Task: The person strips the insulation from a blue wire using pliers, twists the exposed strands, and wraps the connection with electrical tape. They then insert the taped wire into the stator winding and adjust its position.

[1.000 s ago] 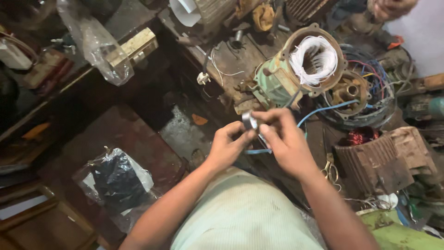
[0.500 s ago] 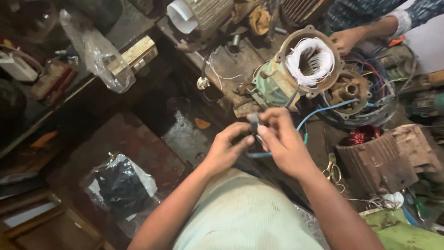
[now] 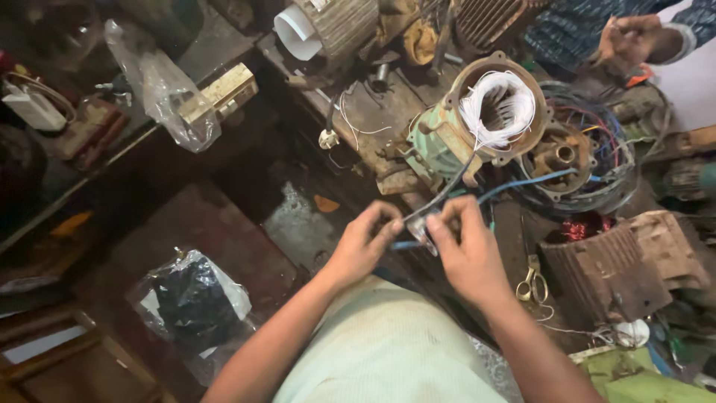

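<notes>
Since 1 s ago my hands have slid approx. toward 6 o'clock, further from the green motor housing (image 3: pixel 477 127). Left hand (image 3: pixel 363 246) and right hand (image 3: pixel 468 250) opened a small gap, blue wire (image 3: pixel 514 184) now drawn out between them. Co-worker's hand (image 3: pixel 630 39) moved toward 1 o'clock.

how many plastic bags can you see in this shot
2. One clear plastic bag hangs over the shelf edge at upper left, beside a brass-coloured block. Another bag, holding something black, lies at lower left near the person's left arm. Clutter may hide more.
</notes>
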